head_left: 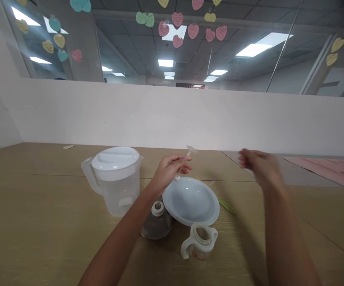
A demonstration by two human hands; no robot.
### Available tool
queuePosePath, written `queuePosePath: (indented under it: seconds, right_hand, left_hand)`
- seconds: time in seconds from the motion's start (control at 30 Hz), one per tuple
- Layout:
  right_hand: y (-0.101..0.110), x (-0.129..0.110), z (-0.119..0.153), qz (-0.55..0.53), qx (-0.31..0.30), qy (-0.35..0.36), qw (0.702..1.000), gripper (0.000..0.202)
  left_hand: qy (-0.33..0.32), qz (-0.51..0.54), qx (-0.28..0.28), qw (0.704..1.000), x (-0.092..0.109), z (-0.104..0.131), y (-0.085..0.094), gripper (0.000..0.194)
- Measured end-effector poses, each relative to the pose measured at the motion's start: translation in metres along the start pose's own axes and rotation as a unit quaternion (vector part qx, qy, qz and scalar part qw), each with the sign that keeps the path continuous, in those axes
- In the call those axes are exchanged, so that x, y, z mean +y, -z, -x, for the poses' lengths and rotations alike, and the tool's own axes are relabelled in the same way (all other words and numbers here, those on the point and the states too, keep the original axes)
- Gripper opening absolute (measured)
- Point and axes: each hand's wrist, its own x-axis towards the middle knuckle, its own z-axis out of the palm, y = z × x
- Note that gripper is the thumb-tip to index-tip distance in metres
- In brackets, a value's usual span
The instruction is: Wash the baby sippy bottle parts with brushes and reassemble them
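My left hand (172,169) is closed around a thin clear straw (191,149) with a flared top, held above the bowl; a small white knob shows at its lower end. Off to the right, my right hand (258,165) is raised above the table, apart from everything. Its fingers look curled but are smeared by motion. Below my left hand lies a pale blue-white bowl (191,202). In front of the bowl stands a small clear cup with a white handled collar (201,236). Beside my left forearm is a dark, squat bottle (156,224) with a white neck ring.
A white lidded pitcher (119,186) stands to the left. A green strip (227,206) lies right of the bowl. Pink cloth (329,171) covers the far right edge. A small flat beige piece (68,147) lies near the white wall (160,115) at the back.
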Motion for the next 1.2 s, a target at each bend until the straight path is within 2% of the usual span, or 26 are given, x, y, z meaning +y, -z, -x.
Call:
queuePosePath:
  seconds: [0.07,0.1,0.17,0.27,0.33,0.4,0.43,0.5,0.57,0.67,0.87,0.93,0.97,1.03,1.1,1.13,1.2]
  right_hand:
    - [-0.037,0.002,0.01,-0.004,-0.112,-0.115,0.987,0.024]
    - [-0.051,0.005,0.013,0.002,-0.167,-0.148,0.975,0.021]
    - [-0.068,0.016,0.018,0.028,-0.222,-0.189,0.956,0.015]
    - [-0.073,0.03,0.02,0.09,-0.248,-0.209,0.942,0.012]
    - [-0.071,0.027,0.021,0.152,-0.255,-0.217,0.93,0.021]
    - [-0.069,0.013,0.024,0.179,-0.282,-0.213,0.918,0.036]
    - [-0.068,0.002,0.027,0.159,-0.319,-0.2,0.913,0.039]
    - [-0.069,-0.021,0.034,0.092,-0.418,-0.159,0.89,0.039]
    - [-0.072,-0.04,0.041,0.055,-0.466,-0.122,0.875,0.037]
    - [-0.079,-0.049,0.049,0.036,-0.477,-0.096,0.873,0.033]
    - [-0.088,-0.031,0.05,0.009,-0.469,-0.124,0.875,0.027]
    - [-0.088,-0.027,0.048,-0.005,-0.466,-0.137,0.874,0.029]
    - [-0.088,-0.025,0.048,-0.016,-0.465,-0.146,0.873,0.03]
    - [-0.089,-0.022,0.047,-0.037,-0.464,-0.162,0.87,0.033]
    - [-0.09,-0.017,0.047,-0.042,-0.466,-0.169,0.868,0.03]
    - [-0.091,-0.014,0.047,-0.031,-0.466,-0.17,0.867,0.027]
    - [-0.094,-0.005,0.046,0.015,-0.469,-0.171,0.867,0.02]
  left_hand:
    - [0.006,0.003,0.011,1.0,-0.002,0.002,-0.001,0.027]
    - [0.009,0.0,0.013,1.0,-0.003,0.003,-0.001,0.027]
    - [0.019,-0.017,0.016,1.0,-0.005,0.005,-0.002,0.026]
    - [0.025,-0.067,0.017,0.997,-0.009,0.005,-0.003,0.026]
    - [0.015,-0.11,0.004,0.994,-0.012,0.005,-0.003,0.025]
    - [0.004,-0.156,-0.023,0.987,-0.015,0.004,-0.003,0.024]
    - [0.004,-0.18,-0.041,0.983,-0.016,0.004,-0.003,0.023]
    - [0.011,-0.221,-0.081,0.972,-0.017,0.004,-0.003,0.024]
    - [0.011,-0.25,-0.115,0.961,-0.017,0.006,-0.004,0.025]
    - [-0.009,-0.276,-0.136,0.952,-0.015,0.007,-0.006,0.027]
    - [-0.008,-0.364,-0.132,0.922,-0.013,0.005,-0.004,0.028]
    - [-0.015,-0.434,-0.125,0.892,-0.013,0.005,0.0,0.031]
    - [-0.011,-0.485,-0.122,0.866,-0.012,0.005,0.003,0.03]
    - [0.016,-0.595,-0.126,0.794,-0.011,0.006,0.011,0.025]
    - [0.058,-0.676,-0.157,0.718,-0.01,0.008,0.018,0.018]
    - [0.075,-0.699,-0.175,0.689,-0.009,0.009,0.021,0.016]
    - [0.104,-0.723,-0.193,0.655,-0.009,0.01,0.026,0.015]
